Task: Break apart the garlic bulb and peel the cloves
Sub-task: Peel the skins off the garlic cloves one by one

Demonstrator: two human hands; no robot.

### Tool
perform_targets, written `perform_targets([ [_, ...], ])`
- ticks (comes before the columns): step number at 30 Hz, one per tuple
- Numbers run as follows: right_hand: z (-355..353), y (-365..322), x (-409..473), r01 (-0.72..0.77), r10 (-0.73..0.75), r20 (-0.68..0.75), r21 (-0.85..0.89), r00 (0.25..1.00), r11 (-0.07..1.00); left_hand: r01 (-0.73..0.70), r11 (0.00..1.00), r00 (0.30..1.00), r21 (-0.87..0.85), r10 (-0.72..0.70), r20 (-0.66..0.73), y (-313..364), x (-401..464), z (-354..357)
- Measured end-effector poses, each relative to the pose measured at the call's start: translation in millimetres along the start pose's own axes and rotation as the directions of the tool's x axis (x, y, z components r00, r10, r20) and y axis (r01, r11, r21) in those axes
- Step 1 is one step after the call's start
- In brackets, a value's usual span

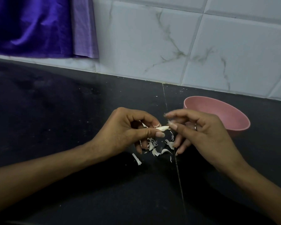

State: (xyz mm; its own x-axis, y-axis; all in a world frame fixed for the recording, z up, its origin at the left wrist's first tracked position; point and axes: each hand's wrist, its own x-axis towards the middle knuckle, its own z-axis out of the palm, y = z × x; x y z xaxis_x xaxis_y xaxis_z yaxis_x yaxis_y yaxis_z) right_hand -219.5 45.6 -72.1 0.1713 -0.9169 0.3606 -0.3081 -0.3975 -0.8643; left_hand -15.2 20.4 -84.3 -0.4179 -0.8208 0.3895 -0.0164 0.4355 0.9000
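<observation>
My left hand pinches a pale garlic clove between thumb and forefinger, a little above the black counter. My right hand is just to the right of it, its thumbnail touching the clove's tip and its other fingers loosely spread; a ring shows on one finger. Several white scraps of garlic skin lie scattered on the counter under and between both hands. No whole bulb is visible.
A pink bowl stands on the black counter behind my right hand, its inside partly hidden. A white marbled tile wall runs along the back. Purple cloth hangs at the upper left.
</observation>
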Motion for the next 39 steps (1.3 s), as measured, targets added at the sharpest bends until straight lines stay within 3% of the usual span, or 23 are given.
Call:
perform_targets([
  [19, 1.1, -4.9, -4.2, 0.036, -0.035, 0.054, -0.026, 0.998, 0.999, 0.001, 0.999, 0.999, 0.037, 0.001, -0.043, -1.7, 0.8, -3.5],
  [34, 1.8, 2.2, -4.7, 0.198, -0.188, 0.093, -0.113, 0.978, 0.974, 0.016, 0.999, 1.0, 0.036, -0.015, -0.02, -2.1, 1.5, -3.2],
  [37, 2.1, 4.3, -4.8, 0.259, -0.247, 0.087, -0.18, 0.965, 0.949, 0.02, 0.999, 1.0, 0.042, -0.019, -0.018, -3.7, 2.1, -3.6],
  [39, 4.0, 5.3, -4.6, 0.364, -0.35, 0.104, -0.344, 0.931, 0.866, 0.032, 0.998, 0.999, 0.046, -0.031, -0.013, -4.7, 1.4, -3.3],
])
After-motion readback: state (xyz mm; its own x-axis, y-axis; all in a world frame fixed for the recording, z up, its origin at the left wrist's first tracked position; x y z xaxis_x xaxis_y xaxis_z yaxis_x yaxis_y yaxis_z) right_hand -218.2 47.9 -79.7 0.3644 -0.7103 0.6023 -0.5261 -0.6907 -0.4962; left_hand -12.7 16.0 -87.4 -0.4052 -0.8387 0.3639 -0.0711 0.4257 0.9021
